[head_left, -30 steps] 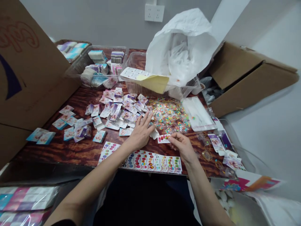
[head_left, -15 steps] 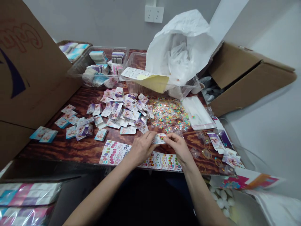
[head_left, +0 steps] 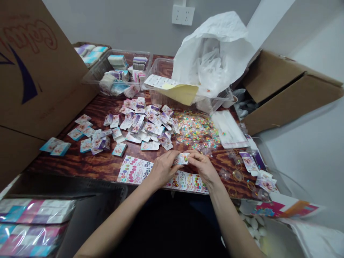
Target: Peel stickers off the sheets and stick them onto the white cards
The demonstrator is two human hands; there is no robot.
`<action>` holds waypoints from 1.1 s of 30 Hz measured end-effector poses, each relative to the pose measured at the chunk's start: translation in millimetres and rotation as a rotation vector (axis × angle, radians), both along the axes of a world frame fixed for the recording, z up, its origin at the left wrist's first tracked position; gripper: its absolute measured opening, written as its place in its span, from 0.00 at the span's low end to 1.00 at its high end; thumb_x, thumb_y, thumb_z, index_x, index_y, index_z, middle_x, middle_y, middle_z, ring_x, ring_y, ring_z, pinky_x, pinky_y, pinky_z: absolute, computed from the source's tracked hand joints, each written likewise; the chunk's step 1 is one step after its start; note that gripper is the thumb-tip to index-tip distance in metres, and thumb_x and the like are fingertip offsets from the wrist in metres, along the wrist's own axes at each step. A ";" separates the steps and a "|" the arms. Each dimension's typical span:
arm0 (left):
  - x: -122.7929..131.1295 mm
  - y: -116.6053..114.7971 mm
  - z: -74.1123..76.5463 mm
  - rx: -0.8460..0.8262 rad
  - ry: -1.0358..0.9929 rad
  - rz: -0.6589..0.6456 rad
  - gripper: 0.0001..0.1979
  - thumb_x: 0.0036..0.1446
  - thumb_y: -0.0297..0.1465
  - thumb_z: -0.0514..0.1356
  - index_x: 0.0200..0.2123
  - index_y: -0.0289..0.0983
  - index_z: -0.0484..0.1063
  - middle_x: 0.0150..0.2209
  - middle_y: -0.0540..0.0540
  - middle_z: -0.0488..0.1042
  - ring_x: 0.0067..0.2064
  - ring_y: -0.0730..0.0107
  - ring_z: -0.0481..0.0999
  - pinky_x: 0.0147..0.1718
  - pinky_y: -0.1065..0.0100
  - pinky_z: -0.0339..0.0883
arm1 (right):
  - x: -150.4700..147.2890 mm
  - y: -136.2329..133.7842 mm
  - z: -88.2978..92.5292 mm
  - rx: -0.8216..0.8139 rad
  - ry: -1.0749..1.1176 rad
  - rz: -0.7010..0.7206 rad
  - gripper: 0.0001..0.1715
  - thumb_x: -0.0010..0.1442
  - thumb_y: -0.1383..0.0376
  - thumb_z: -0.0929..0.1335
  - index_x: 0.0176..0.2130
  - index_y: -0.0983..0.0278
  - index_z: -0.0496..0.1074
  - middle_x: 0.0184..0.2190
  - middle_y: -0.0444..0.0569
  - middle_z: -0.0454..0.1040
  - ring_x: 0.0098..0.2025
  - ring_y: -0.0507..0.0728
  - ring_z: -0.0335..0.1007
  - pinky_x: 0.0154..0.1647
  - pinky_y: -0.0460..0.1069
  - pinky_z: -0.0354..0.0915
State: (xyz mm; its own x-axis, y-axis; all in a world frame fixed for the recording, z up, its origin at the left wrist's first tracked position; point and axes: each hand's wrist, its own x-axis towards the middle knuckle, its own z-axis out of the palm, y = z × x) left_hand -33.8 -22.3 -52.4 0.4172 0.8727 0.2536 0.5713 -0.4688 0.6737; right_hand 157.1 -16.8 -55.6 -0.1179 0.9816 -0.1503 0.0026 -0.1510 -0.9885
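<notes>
From the head camera, both hands are held together low over the table, each pinching a small white card (head_left: 182, 158) dotted with coloured ovals: the left hand (head_left: 162, 171) grips its left end, and the right hand (head_left: 203, 168) grips its right end with bent fingers. The card sits just above a strip of nail sticker sheets (head_left: 185, 182), with another sheet (head_left: 133, 171) beside the left hand. Printed paper cards (head_left: 142, 123) lie scattered across the wooden table (head_left: 80, 168) beyond the hands. A clear bag of colourful confetti pieces (head_left: 196, 130) lies near the fingertips (head_left: 188, 156), and rubber bands (head_left: 238, 175) lie to the right. Farther back stand a clear plastic tub (head_left: 118, 71) of packets and a white plastic bag (head_left: 212, 53).
</notes>
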 end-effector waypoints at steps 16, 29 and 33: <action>19.3 -17.5 -4.1 -0.647 -0.814 0.298 0.27 0.59 0.38 0.59 0.60 0.42 0.58 0.37 0.48 0.74 0.21 0.76 0.71 0.20 0.72 0.68 | -42.1 -4.7 3.2 0.152 0.027 -0.291 0.07 0.53 0.61 0.73 0.35 0.60 0.74 0.30 0.44 0.73 0.34 0.55 0.69 0.36 0.48 0.64; -3.7 -11.8 -1.3 -0.537 -0.577 0.128 0.16 0.60 0.34 0.60 0.50 0.39 0.63 0.39 0.47 0.74 0.37 0.68 0.76 0.36 0.70 0.69 | -25.4 -5.8 11.1 0.028 0.069 -0.049 0.11 0.55 0.60 0.72 0.39 0.60 0.76 0.32 0.44 0.75 0.34 0.54 0.69 0.36 0.48 0.64; -4.8 -13.5 -5.2 -0.495 -0.511 0.170 0.17 0.60 0.33 0.61 0.50 0.40 0.62 0.40 0.47 0.74 0.36 0.68 0.76 0.36 0.69 0.69 | -24.7 -8.8 15.4 0.086 -0.036 -0.006 0.09 0.58 0.59 0.70 0.34 0.62 0.77 0.31 0.45 0.74 0.34 0.54 0.68 0.36 0.47 0.63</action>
State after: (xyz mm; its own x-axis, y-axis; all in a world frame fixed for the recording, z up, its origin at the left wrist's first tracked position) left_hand -38.5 -35.8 -57.6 0.2012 0.9777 -0.0605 0.1663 0.0268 0.9857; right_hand 132.4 -25.6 -40.2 -0.1082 0.9917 -0.0696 0.0373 -0.0659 -0.9971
